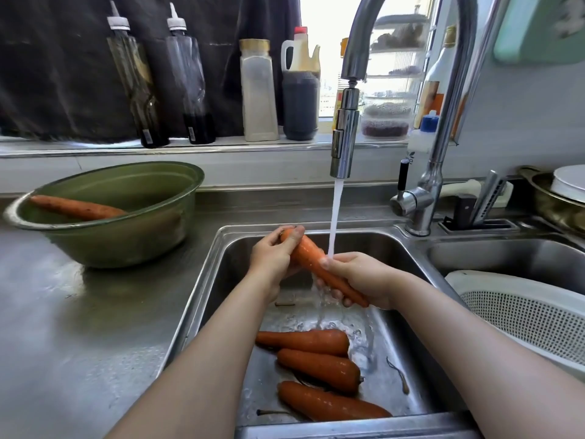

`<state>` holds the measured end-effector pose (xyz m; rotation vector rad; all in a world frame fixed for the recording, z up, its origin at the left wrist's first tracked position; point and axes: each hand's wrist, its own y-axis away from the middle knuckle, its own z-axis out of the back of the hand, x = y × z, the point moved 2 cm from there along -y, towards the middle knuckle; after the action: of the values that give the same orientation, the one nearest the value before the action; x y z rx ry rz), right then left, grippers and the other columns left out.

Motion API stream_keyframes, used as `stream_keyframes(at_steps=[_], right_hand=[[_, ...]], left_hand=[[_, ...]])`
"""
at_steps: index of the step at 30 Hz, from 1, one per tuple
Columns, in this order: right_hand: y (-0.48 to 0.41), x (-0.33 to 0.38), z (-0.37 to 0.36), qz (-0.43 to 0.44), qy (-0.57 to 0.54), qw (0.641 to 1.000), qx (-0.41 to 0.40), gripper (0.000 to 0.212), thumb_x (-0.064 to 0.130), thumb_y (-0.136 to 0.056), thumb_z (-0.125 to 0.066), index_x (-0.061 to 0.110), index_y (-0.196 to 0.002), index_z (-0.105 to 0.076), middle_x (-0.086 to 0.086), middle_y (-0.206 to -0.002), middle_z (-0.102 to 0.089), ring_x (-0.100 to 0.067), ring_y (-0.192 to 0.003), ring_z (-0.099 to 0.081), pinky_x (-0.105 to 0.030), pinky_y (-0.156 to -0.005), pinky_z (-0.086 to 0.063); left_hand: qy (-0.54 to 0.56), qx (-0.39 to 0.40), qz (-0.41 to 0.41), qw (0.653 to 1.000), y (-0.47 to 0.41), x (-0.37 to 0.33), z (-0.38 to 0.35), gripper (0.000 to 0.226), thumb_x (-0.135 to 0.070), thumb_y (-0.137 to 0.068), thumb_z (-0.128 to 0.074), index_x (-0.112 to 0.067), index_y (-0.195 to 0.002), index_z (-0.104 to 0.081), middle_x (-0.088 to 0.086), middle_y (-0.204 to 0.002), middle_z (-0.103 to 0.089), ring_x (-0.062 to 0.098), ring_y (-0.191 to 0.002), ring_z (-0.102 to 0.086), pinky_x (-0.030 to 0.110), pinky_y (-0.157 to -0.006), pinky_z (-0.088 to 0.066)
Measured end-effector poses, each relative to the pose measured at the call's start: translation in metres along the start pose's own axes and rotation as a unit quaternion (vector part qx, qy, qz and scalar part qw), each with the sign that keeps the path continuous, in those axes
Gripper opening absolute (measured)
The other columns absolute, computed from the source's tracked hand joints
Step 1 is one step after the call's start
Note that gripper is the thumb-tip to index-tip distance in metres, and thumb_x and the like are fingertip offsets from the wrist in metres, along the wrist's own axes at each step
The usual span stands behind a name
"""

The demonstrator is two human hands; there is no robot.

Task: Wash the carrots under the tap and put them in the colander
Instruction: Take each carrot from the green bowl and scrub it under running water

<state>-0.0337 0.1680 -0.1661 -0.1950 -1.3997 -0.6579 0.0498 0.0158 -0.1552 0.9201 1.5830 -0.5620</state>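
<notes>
Over the steel sink I hold one carrot slantwise with both hands. My left hand grips its thick upper end. My right hand is curled round its thin lower half. Water runs from the tap onto the carrot and my right hand. Three more carrots lie wet on the sink floor near the front. Another carrot lies in the green bowl on the counter at the left. The white colander sits in the right-hand basin, with no carrot showing in it.
Bottles and jars stand along the window ledge behind the sink. The tap's lever is at the back right, beside a knife holder. A pot with a white plate sits at the far right. Bits of stem lie on the sink floor.
</notes>
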Motion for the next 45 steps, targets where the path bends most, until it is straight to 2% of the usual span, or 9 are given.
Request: stream_keyframes(at_steps=[6, 12, 16, 19, 27, 33, 36, 40, 45], right_hand=[[0.002, 0.003, -0.002, -0.051, 0.027, 0.995, -0.078, 0.073, 0.068, -0.104, -0.028, 0.009, -0.104, -0.070, -0.002, -0.063, -0.061, -0.015, -0.044, -0.045, -0.023, -0.042, -0.036], [0.001, 0.001, 0.000, 0.016, 0.002, 0.999, -0.034, 0.032, 0.037, -0.108, -0.051, 0.011, -0.120, -0.065, -0.009, -0.103, -0.075, -0.016, -0.069, -0.066, -0.030, -0.056, -0.053], [0.002, 0.005, -0.006, -0.020, 0.014, 0.995, -0.095, 0.063, 0.063, -0.102, -0.046, 0.004, -0.102, -0.068, -0.007, -0.076, -0.070, -0.017, -0.053, -0.060, -0.028, -0.048, -0.049], [0.003, 0.004, -0.006, -0.053, -0.020, 0.994, -0.097, 0.079, 0.073, -0.100, -0.031, 0.003, -0.095, -0.067, -0.009, -0.064, -0.063, -0.021, -0.044, -0.053, -0.024, -0.041, -0.042], [0.010, 0.004, 0.006, -0.024, -0.129, 0.990, 0.054, 0.027, 0.019, -0.109, -0.048, 0.013, -0.128, -0.066, -0.009, -0.110, -0.072, -0.019, -0.081, -0.067, -0.031, -0.069, -0.055], [0.005, 0.007, -0.008, -0.029, 0.014, 0.997, -0.067, 0.064, 0.070, -0.096, -0.050, 0.009, -0.103, -0.068, -0.006, -0.076, -0.064, -0.015, -0.055, -0.056, -0.027, -0.050, -0.045], [0.009, 0.011, -0.008, -0.046, 0.035, 0.995, -0.086, 0.085, 0.087, -0.088, -0.037, 0.008, -0.093, -0.066, -0.008, -0.065, -0.061, -0.019, -0.047, -0.052, -0.025, -0.044, -0.042], [0.010, 0.011, -0.007, -0.038, -0.043, 0.997, -0.055, 0.070, 0.065, -0.106, -0.026, 0.005, -0.113, -0.062, -0.012, -0.065, -0.064, -0.019, -0.041, -0.052, -0.024, -0.039, -0.043], [0.014, 0.011, -0.005, -0.016, -0.101, 0.995, -0.010, 0.045, 0.040, -0.109, -0.044, 0.001, -0.128, -0.058, -0.006, -0.081, -0.074, -0.017, -0.058, -0.065, -0.027, -0.049, -0.051]], left_hand=[[0.068, 0.083, 0.033, 0.994, 0.003, -0.003, -0.010, 0.026, -0.014, -0.105, -0.055, -0.019, -0.129, -0.062, 0.020, -0.133, -0.059, 0.036, -0.118, -0.063, 0.045, -0.091, -0.060], [-0.030, 0.010, -0.020, 0.999, 0.003, 0.003, -0.006, 0.024, -0.025, -0.098, -0.069, -0.026, -0.123, -0.068, 0.000, -0.115, -0.068, 0.024, -0.117, -0.061, 0.042, -0.105, -0.050], [-0.089, 0.054, -0.035, 0.994, 0.005, 0.001, -0.007, 0.034, -0.031, -0.099, -0.068, -0.029, -0.133, -0.066, -0.002, -0.124, -0.068, 0.018, -0.119, -0.060, 0.034, -0.092, -0.047], [-0.111, 0.089, -0.040, 0.989, 0.008, 0.001, -0.012, 0.027, -0.027, -0.101, -0.065, -0.026, -0.128, -0.069, -0.007, -0.108, -0.071, 0.005, -0.097, -0.065, 0.016, -0.076, -0.052], [-0.026, 0.052, -0.003, 0.998, 0.008, -0.001, -0.007, 0.019, -0.031, -0.101, -0.063, -0.035, -0.119, -0.066, 0.008, -0.137, -0.059, 0.030, -0.126, -0.056, 0.049, -0.111, -0.048], [-0.069, 0.043, -0.034, 0.996, 0.007, 0.002, -0.012, 0.010, -0.025, -0.097, -0.071, -0.028, -0.105, -0.076, -0.014, -0.097, -0.071, -0.003, -0.087, -0.065, 0.012, -0.072, -0.052], [-0.084, 0.045, -0.032, 0.995, 0.010, 0.001, -0.016, 0.017, -0.029, -0.098, -0.069, -0.025, -0.112, -0.077, -0.007, -0.101, -0.075, 0.002, -0.087, -0.069, 0.019, -0.076, -0.053], [-0.062, 0.053, 0.004, 0.997, 0.013, 0.001, -0.019, 0.019, -0.032, -0.104, -0.059, -0.027, -0.115, -0.073, 0.002, -0.121, -0.072, 0.027, -0.117, -0.065, 0.045, -0.106, -0.047], [-0.047, 0.024, 0.008, 0.999, 0.013, 0.000, -0.013, 0.021, -0.036, -0.102, -0.062, -0.028, -0.117, -0.075, 0.000, -0.121, -0.071, 0.022, -0.116, -0.064, 0.045, -0.108, -0.046]])
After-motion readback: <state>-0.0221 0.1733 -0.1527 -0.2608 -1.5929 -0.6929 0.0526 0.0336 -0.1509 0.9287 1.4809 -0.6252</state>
